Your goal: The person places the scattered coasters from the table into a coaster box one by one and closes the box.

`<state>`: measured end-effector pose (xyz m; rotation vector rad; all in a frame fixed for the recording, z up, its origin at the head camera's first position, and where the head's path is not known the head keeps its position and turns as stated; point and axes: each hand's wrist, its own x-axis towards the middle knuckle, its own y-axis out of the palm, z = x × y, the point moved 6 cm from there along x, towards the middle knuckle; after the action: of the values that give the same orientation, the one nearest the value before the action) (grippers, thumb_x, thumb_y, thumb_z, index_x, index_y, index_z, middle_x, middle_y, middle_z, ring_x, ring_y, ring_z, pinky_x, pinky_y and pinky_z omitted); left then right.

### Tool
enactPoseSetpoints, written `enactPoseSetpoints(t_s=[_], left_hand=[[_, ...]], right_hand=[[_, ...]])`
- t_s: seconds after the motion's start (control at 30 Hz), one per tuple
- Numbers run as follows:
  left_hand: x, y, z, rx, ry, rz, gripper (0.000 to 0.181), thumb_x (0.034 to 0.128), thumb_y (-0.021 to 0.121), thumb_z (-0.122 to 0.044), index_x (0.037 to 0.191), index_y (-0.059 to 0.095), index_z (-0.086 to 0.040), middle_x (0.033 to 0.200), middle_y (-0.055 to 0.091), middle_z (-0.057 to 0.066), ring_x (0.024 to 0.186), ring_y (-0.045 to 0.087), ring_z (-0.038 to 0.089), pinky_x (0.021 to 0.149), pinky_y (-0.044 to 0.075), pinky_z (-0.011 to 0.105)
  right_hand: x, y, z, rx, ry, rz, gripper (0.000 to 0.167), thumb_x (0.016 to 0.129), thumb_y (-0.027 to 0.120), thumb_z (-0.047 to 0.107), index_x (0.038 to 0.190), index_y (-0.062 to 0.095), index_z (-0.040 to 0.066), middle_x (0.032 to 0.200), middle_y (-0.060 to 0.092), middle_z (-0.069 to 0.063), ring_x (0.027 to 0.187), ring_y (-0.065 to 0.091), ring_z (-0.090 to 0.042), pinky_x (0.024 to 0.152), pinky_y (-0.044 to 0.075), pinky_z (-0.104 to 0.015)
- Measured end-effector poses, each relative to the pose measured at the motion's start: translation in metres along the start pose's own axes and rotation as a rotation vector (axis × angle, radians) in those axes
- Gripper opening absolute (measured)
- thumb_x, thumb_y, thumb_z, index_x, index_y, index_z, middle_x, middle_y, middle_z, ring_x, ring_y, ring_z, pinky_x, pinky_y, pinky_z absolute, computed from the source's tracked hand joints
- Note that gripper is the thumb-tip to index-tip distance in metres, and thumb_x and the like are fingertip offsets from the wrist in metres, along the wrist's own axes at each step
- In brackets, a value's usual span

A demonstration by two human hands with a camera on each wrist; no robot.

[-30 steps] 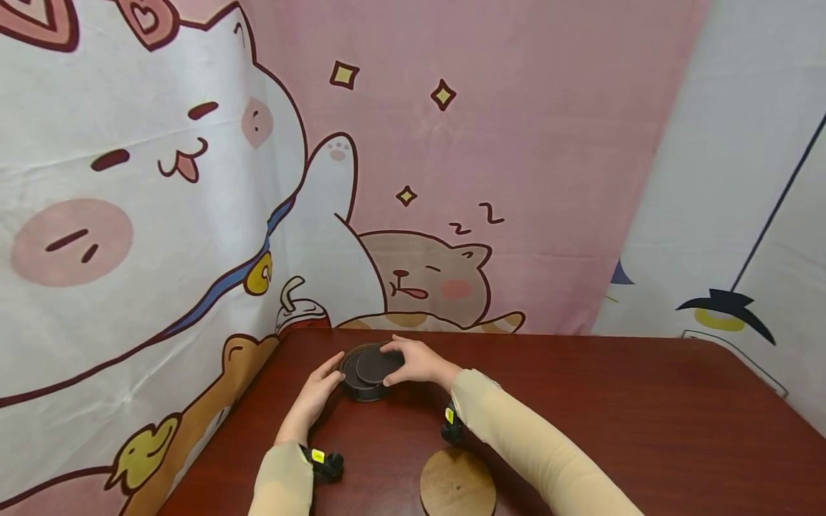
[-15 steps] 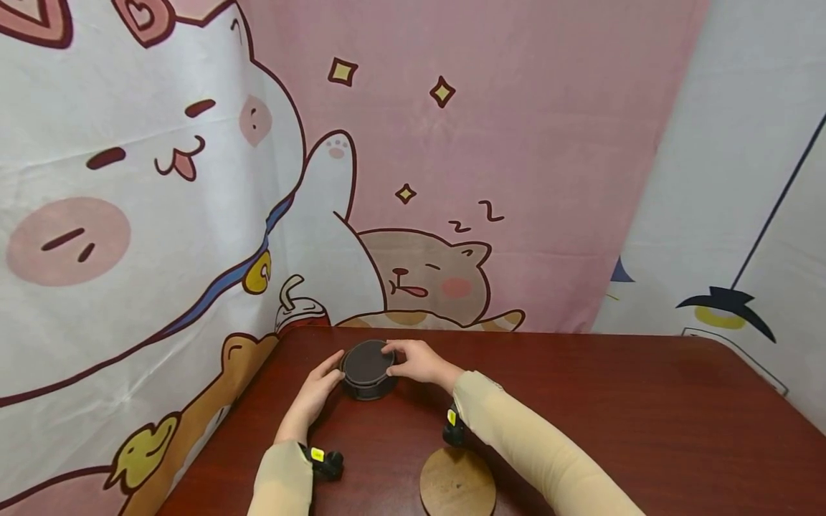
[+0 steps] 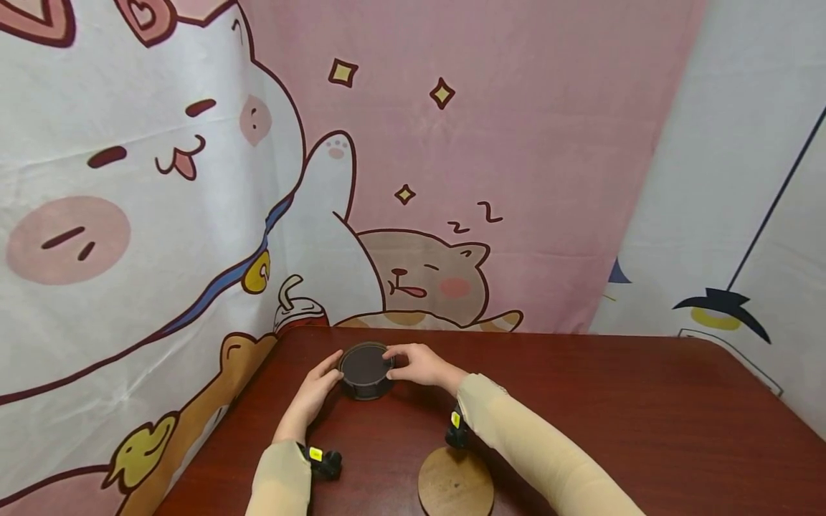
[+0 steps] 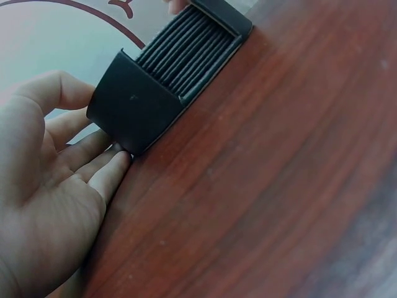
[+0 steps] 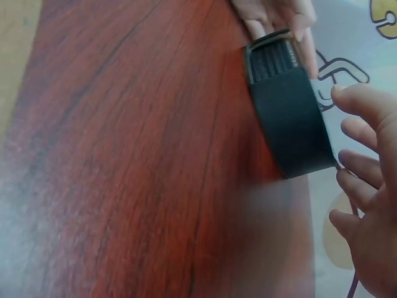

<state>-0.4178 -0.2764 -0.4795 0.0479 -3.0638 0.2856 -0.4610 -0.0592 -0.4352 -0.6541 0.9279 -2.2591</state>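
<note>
A round black coaster holder (image 3: 366,393) stands on the table, filled with a stack of black coasters (image 4: 189,53) whose edges show through a gap in its wall. The top coaster (image 3: 366,363) lies flat and level with the rim. My left hand (image 3: 311,398) holds the holder's left side, thumb and fingers against the wall in the left wrist view. At the right side is my right hand (image 3: 422,364), thumb and fingers spread around the edge. In the right wrist view its fingertips (image 5: 347,93) sit beside the holder wall (image 5: 291,121), holding nothing; whether any touch is unclear.
A round wooden disc (image 3: 456,484) lies near the front of the reddish-brown table (image 3: 613,416), close to my right forearm. Behind the table's back edge hangs a cartoon-printed cloth (image 3: 516,179). Each wrist carries a small black camera (image 3: 327,464).
The top coaster, earlier tilted and off-centre in my right hand, has dropped left into the holder and lies flat. My right fingers have loosened from it. My left hand has stayed put.
</note>
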Motion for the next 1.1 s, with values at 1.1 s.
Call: enactPoseSetpoints(t_s=[1.1], left_hand=[[-0.001,0.001,0.002,-0.003,-0.015,0.037,0.057,0.0943,0.045,-0.004,0.150,0.034,-0.005,0.155,0.026,0.018,0.139,0.026,0.028,0.111,0.025,0.043]], right_hand=[[-0.201,-0.001,0.028,0.324,-0.265,0.439,0.096,0.076,0.083,0.025,0.153,0.027,0.012,0.158,0.021,-0.017,0.145,0.013,-0.030,0.113,0.020,-0.035]])
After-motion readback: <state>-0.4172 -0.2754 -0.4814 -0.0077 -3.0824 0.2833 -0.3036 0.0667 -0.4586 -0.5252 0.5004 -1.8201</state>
